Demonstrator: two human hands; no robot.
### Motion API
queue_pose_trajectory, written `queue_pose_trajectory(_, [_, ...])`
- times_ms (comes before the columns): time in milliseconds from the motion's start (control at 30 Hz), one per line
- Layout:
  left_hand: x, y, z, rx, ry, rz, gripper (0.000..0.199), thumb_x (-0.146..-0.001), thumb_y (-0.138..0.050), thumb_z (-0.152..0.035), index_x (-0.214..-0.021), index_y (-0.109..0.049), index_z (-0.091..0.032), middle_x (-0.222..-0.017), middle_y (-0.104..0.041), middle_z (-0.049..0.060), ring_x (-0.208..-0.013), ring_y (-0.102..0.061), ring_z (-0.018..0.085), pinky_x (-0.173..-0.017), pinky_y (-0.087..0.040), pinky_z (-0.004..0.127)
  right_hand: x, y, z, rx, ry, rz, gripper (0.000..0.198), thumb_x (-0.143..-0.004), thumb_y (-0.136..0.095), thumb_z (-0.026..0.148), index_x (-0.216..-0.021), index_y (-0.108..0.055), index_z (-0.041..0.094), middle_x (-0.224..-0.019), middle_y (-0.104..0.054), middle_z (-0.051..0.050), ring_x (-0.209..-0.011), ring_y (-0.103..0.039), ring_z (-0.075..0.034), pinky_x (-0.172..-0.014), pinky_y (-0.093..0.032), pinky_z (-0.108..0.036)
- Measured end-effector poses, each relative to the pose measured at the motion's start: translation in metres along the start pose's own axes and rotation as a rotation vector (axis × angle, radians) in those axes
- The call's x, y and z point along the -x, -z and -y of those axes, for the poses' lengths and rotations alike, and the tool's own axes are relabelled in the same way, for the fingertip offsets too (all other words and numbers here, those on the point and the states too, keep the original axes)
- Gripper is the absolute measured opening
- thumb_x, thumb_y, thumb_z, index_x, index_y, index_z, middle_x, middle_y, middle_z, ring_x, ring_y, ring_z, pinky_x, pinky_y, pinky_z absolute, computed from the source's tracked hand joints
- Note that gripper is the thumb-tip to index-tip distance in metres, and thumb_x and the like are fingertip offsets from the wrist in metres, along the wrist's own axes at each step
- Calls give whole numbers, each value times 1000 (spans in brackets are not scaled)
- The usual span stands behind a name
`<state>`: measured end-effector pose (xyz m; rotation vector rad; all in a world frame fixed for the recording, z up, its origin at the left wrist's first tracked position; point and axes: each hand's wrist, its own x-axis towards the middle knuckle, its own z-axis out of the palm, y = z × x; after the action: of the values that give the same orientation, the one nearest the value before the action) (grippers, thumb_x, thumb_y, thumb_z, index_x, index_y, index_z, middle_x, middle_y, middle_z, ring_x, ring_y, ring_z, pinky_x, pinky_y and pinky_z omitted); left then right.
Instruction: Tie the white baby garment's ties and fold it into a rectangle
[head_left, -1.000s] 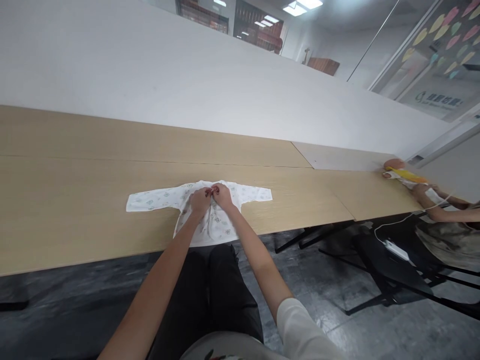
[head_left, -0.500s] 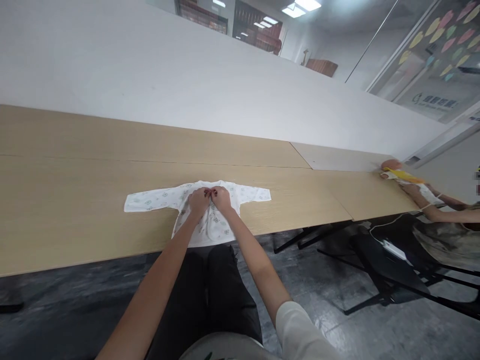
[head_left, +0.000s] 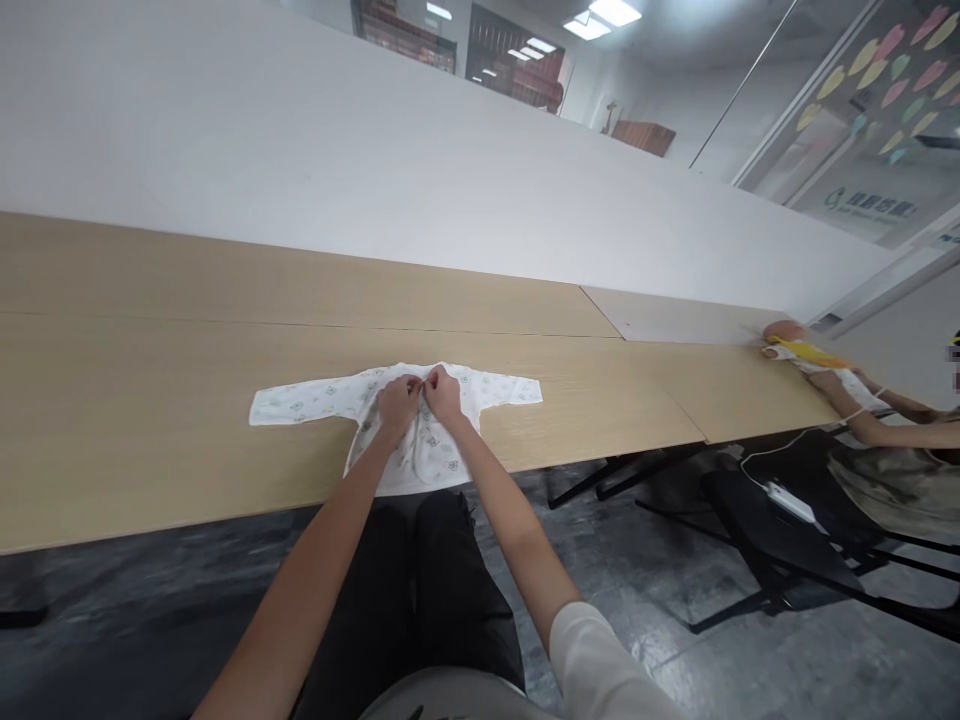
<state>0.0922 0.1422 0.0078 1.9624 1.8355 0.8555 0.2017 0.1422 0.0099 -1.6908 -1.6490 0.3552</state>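
Observation:
A small white baby shirt (head_left: 442,455) with a faint print lies on the wooden table, both sleeves stretched out sideways. Its lower hem reaches the table's front edge. My left hand (head_left: 397,402) is closed in a pinch on the shirt's front, just below the neckline. Close beside it, my right hand (head_left: 442,393) pinches the same front opening, fingertips almost meeting the left ones. Whatever small fastening may lie between the fingertips is too small to make out.
The long wooden table (head_left: 150,400) runs along a white wall (head_left: 300,160). At the far right another person's arms (head_left: 870,415) reach to a doll (head_left: 806,350) in yellow and white. A black folding chair (head_left: 780,540) with a white power strip (head_left: 791,503) stands below there.
My right hand has shifted slightly, its fingers lifting a little at the front opening. My left hand and the shirt stay almost where they were.

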Motion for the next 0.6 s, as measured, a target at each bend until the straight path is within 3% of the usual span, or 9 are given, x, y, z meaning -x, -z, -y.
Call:
queue_pose_trajectory(267, [2,5,0,81,-71,16,36,-86,-41,-23,-104,-72,-21,-112,-72,6,-106,-63,22,-97,-44,33,6,-2,-1,-153,-94,-91,16,-82,-50,14,-90,-61,22,-77,-70,1,-75,-66,-14,-74,-49,-23])
queue_pose_trajectory(600, [-1,3,3,58,-67,10,34,-82,-43,-21,-99,-72,-20,-111,-72,7,-102,-63,22,-91,-46,32,6,-4,-7,-267,-60,-33,16,-79,-61,17,-95,-63,20,-85,-73,0,-80,-69,-13,-79,-53,-23])
